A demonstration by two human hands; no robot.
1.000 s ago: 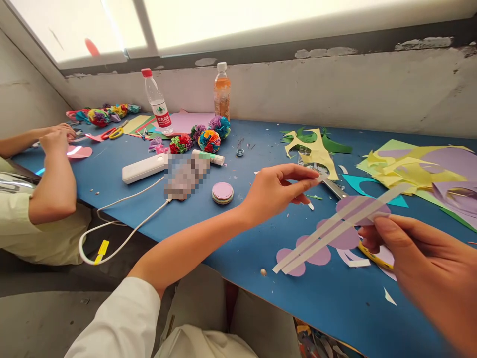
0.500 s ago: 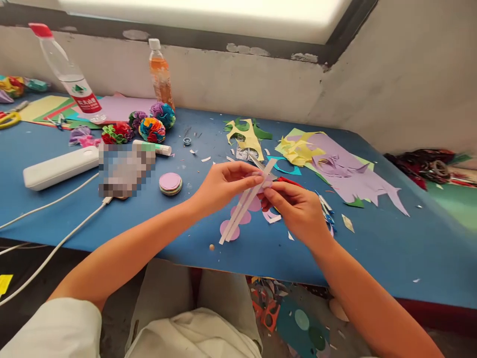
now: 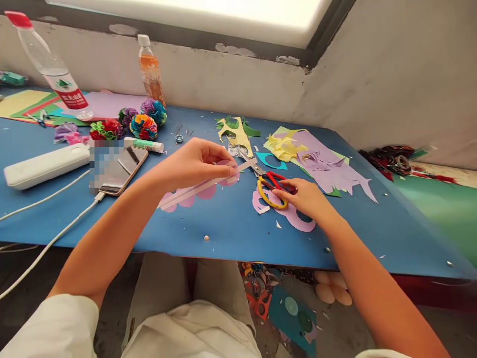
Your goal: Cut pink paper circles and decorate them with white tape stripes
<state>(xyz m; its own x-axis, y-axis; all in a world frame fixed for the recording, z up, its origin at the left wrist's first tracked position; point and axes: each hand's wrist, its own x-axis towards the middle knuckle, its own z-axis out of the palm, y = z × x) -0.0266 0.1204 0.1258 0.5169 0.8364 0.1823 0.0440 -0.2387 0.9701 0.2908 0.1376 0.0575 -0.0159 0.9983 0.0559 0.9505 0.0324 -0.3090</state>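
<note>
My left hand (image 3: 196,161) is closed, pinching a pale narrow strip (image 3: 199,188) with several purple paper circles (image 3: 207,192) along it, slanting above the blue table. My right hand (image 3: 306,199) has its fingers on the red and yellow handles of the scissors (image 3: 262,175), which point away to the left. The far end of the strip passes close to the scissors' blades. Beneath the handles lie purple paper offcuts (image 3: 302,223) with round holes.
Yellow scraps (image 3: 285,144) and a purple sheet (image 3: 335,171) lie to the right. On the left are a phone (image 3: 124,169), a white power bank (image 3: 48,166) with cables, a glue stick (image 3: 147,145) and paper pompoms (image 3: 143,127). Two bottles stand behind: water (image 3: 67,89) and an orange drink (image 3: 151,74).
My right hand has left the strip and moved to the scissors. My left hand has drawn the strip leftward, turning it flatter. The view has shifted somewhat to the right.
</note>
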